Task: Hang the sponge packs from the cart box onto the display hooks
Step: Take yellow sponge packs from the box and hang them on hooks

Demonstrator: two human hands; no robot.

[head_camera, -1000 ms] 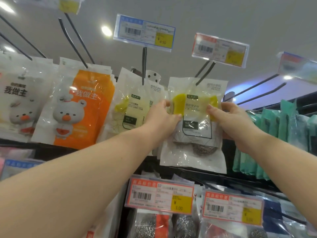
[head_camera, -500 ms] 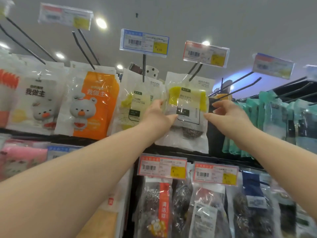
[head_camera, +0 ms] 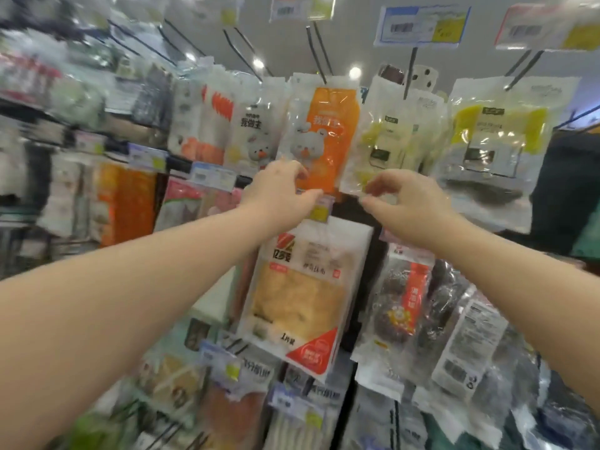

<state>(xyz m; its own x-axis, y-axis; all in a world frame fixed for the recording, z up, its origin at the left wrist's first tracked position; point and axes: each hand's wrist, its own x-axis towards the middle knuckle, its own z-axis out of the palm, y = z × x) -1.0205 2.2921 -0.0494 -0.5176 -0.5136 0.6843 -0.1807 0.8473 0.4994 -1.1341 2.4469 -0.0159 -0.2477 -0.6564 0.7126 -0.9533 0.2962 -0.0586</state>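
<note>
Wire hooks (head_camera: 316, 48) carry rows of glossy, crinkled packs (head_camera: 324, 138). Our clear sponge pack (head_camera: 500, 141), yellow slab inside, hangs upper right. Left hand (head_camera: 282, 193) and right hand (head_camera: 406, 204) curl fingers (head_camera: 300, 170) at neighbouring packs' lower edges; whether pinching, we cannot tell.

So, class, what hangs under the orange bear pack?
A small price tag, then a white pack holding a yellow cloth. The left hand covers part of the tag.

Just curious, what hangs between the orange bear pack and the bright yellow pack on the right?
A clear pale-yellow sponge pack, seen in the head view.
</note>
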